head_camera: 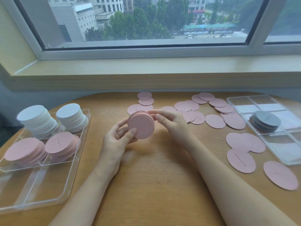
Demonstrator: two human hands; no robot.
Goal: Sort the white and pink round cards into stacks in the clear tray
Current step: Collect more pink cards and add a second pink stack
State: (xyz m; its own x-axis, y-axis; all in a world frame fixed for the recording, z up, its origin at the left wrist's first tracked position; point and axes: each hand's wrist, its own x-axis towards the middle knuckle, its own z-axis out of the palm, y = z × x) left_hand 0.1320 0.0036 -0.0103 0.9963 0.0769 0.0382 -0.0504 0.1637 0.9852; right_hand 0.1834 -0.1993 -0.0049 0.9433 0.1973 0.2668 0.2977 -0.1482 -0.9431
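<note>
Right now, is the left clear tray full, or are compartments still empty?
Partly full. The left clear tray holds two white stacks and two pink stacks; its two near compartments are empty.

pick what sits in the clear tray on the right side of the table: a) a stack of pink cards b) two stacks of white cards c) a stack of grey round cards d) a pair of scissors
c: the right tray holds one stack of grey round cards; the white stacks and pink stacks stand in the left tray.

Both hands, left (118,137) and right (171,122), hold pink card stack (141,126) above table (154,176).
</note>
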